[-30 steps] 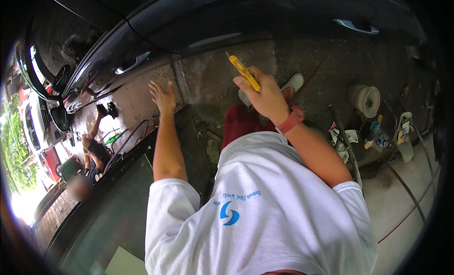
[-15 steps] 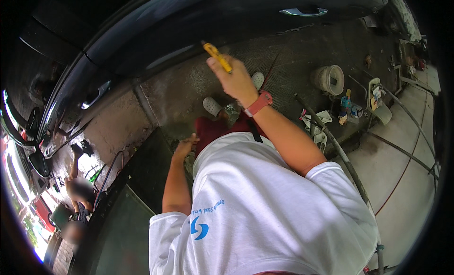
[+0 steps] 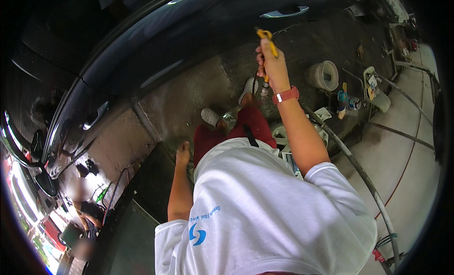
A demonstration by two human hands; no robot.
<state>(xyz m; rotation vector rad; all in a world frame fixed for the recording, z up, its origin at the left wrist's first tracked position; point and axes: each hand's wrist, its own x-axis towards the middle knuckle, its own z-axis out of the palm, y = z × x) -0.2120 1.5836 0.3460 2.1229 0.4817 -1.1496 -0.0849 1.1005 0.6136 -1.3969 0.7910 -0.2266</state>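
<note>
a dark car [image 3: 156, 62] curves across twelve o'clock from me, a white bucket [image 3: 323, 75] at two, a grey hose [image 3: 364, 175] at four.

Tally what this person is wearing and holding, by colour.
Yellow: 1, the yellow tool in the right hand
Red: 2, the wristband and the shorts
White: 3, the T-shirt and two clogs
Total: 6
The left hand holds nothing.
</note>
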